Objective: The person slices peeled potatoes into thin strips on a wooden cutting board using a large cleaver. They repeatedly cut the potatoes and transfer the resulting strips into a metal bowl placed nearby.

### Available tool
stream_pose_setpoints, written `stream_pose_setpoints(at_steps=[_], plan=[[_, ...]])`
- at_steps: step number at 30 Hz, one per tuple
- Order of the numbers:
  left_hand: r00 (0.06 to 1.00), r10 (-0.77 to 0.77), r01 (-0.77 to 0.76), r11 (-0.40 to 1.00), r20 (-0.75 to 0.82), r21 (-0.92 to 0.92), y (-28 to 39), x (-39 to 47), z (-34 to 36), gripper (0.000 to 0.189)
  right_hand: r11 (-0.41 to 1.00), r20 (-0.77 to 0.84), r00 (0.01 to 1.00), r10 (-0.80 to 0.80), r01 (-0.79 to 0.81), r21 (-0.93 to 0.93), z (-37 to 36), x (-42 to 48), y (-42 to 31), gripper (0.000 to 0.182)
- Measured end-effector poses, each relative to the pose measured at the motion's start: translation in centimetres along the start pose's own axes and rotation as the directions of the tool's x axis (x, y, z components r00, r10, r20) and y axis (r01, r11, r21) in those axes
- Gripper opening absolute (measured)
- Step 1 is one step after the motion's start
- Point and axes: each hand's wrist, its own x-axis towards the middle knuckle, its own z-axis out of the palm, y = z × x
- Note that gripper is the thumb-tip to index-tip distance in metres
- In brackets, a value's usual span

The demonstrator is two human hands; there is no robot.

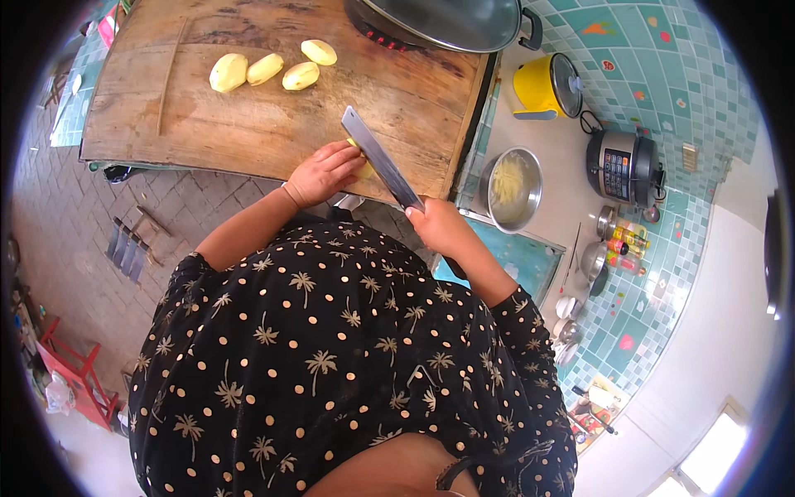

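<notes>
My right hand is closed around the handle of a broad kitchen knife. Its long blade slants up and left over the wooden board. At the board's front edge, my left hand presses down on a pale yellow peeled potato, mostly hidden by the fingers and the blade. Farther back on the board lie more peeled potatoes: a large one, a second touching it, a third and a fourth to their right.
A wok stands at the back right of the board. On the right counter are a yellow pot, a steel bowl of cut pale strips, an electric pressure cooker and several bottles. A thin stick lies on the board's left.
</notes>
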Motion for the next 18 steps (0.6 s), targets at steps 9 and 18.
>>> stream_pose_setpoints(at_steps=[9, 18], plan=[[0.996, 0.067, -0.063, 0.996, -0.066, 0.059, -0.2, 0.0, 0.4, 0.040, 0.984, -0.178, 0.970, -0.166, 0.152, -0.092, 4.5, 6.9, -0.6, 0.038], [0.999, -0.010, 0.010, 1.000, -0.034, -0.011, 0.0, -0.1, 0.0, 0.043, 1.000, -0.014, 1.000, -0.003, 0.003, 0.017, 0.5, 2.9, 0.1, 0.039]])
